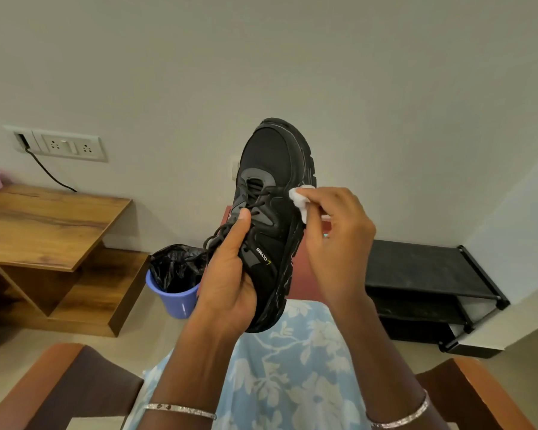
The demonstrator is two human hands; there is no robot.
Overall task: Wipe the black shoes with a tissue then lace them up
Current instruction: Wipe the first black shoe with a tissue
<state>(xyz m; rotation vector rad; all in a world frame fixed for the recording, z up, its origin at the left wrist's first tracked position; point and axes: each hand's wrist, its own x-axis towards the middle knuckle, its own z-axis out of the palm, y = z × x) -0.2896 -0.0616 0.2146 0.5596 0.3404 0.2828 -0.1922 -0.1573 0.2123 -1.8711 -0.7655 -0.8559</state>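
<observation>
A black sports shoe (271, 169) is held up in front of me, toe pointing away and up, its black laces loosely threaded. My left hand (227, 274) grips the shoe around the heel and tongue, with the thumb lying along the laces. My right hand (336, 240) pinches a crumpled white tissue (300, 200) and presses it against the right side of the shoe, near the sole. Only one shoe is in view.
A blue bin with a black liner (174, 274) stands on the floor to the left. A wooden desk (44, 225) sits at the left wall, and a black shoe rack (426, 280) stands at the right. Chair arms (62, 377) flank my lap.
</observation>
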